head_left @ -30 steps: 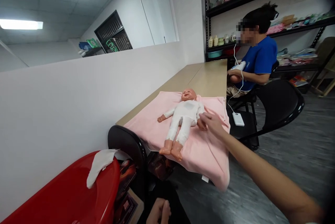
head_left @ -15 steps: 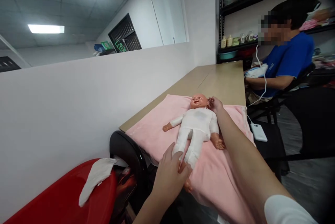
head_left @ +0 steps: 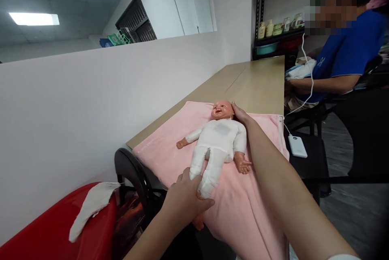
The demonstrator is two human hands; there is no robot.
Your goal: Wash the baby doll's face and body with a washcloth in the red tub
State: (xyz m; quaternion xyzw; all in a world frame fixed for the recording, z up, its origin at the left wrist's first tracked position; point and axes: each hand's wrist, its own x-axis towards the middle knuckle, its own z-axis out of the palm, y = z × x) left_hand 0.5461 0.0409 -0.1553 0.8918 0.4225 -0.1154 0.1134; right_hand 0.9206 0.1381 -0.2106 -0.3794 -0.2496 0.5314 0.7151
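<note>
A baby doll (head_left: 219, 140) in a white suit lies face up on a pink blanket (head_left: 243, 195) spread over the near end of a wooden table (head_left: 258, 85). My left hand (head_left: 185, 201) is wrapped round the doll's lower legs, with one bare foot showing below my fingers. My right hand (head_left: 240, 113) reaches along the doll's side and cups the side of its head; most of its fingers are hidden behind the head.
A red tub (head_left: 60, 235) with a white cloth (head_left: 91, 207) on its rim stands at lower left, beside a black chair back (head_left: 133, 175). A seated person in a blue shirt (head_left: 346, 53) is at the right. A white power bank (head_left: 297, 146) lies on a black chair.
My left hand has closed more firmly round the doll's legs. My right hand has settled against the doll's head. The view has shifted slightly down and right.
</note>
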